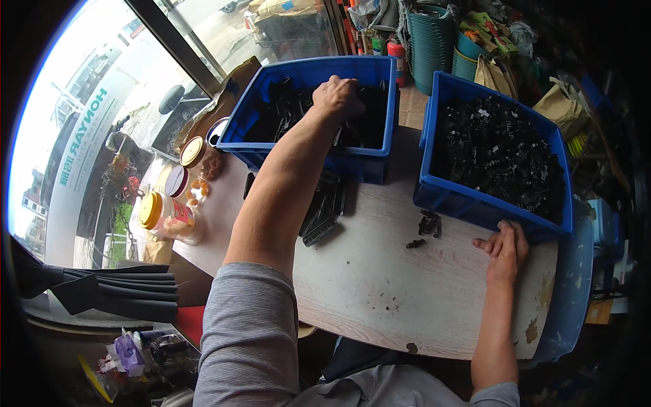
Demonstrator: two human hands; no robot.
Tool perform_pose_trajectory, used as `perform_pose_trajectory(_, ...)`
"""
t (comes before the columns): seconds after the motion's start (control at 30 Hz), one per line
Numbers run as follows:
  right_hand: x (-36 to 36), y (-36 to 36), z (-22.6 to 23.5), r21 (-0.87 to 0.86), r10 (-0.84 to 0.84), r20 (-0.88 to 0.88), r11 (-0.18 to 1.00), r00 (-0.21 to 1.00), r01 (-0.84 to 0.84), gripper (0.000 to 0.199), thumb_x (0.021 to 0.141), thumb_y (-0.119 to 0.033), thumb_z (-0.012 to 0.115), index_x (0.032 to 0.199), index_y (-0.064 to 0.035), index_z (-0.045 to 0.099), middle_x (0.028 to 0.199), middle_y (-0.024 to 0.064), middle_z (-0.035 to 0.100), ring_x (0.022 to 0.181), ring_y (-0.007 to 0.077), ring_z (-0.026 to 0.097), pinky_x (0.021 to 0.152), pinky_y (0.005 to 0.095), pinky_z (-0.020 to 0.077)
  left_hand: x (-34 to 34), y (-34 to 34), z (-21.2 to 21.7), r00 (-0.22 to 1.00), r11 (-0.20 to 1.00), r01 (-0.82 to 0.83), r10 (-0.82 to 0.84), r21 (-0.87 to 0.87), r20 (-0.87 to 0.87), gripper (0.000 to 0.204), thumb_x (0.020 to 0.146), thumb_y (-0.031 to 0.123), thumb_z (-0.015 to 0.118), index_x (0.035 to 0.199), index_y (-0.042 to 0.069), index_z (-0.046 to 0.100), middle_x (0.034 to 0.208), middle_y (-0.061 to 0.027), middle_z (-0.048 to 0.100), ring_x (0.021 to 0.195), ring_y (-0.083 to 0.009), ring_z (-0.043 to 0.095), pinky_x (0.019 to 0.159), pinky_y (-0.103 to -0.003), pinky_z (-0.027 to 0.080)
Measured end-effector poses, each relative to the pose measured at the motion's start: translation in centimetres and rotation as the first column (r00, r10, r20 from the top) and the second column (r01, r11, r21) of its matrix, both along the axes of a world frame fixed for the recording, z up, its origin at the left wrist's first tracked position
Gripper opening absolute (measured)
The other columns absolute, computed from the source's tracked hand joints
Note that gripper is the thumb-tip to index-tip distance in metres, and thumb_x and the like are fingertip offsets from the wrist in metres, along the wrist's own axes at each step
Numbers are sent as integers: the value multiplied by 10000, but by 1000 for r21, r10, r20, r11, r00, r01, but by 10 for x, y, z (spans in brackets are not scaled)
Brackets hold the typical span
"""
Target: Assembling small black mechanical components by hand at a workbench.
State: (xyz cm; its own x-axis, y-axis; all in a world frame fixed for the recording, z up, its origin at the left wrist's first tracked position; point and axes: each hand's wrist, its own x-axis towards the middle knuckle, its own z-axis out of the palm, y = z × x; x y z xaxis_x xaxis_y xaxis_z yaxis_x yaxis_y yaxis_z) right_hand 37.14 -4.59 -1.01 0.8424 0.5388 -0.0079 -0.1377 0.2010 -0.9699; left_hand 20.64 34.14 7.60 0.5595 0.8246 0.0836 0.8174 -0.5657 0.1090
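Note:
My left hand [337, 98] reaches over the far wall side of the left blue bin [305, 154], its fingers curled down toward the black plastic parts [288, 108] inside. Whatever the fingertips grip is hidden behind the hand. My right hand [505, 254] rests on the table beside the near wall of the right blue bin [491, 202], thumb apart from the loosely bent fingers, and nothing shows in it. That bin is full of small black plastic pieces [498, 152]. A few small black pieces [428, 224] lie left of my right hand. Longer black parts [320, 227] lie under my left forearm.
Lidded jars [169, 217] stand along the table's [380, 271] left edge by the window. Behind the bins are stacked green baskets [429, 47] and a red fire extinguisher [396, 60]. A pale blue plastic container [569, 292] sits against the right edge.

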Motion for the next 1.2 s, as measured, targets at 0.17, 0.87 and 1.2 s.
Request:
perform_pose_trajectory(0.17,2,1,-4,-14,14,-24,1000,1000,-14,155,940,-181,557,860,-51,584,491,-30,336,428,78,365,533,371,563,-11,-1,7,989,996,80,-85,47,118,555,672,314,756,1196,163,653,1059,-167,669,1088,-353,620,898,-444,521)
perform_pose_trajectory(0.87,-1,0,0,-56,20,-6,998,1000,-20,178,951,-210,545,876,-53,578,495,-28,341,458,81,374,566,365,557,-142,-119,25,573,851,-303,-197,429,796,349,732,109,727,1056,48,610,1185,-189,547,1063,-360,583,905,-415,476)
perform_pose_trajectory(1.2,-4,4,0,-45,-30,14,998,999,31,182,948,-215,542,869,-53,570,504,-34,298,463,82,352,582,355,534,-158,-168,-60,812,885,-283,16,370,584,472,676,114,759,1122,106,604,1281,-180,531,1180,-406,518,967,-469,458)
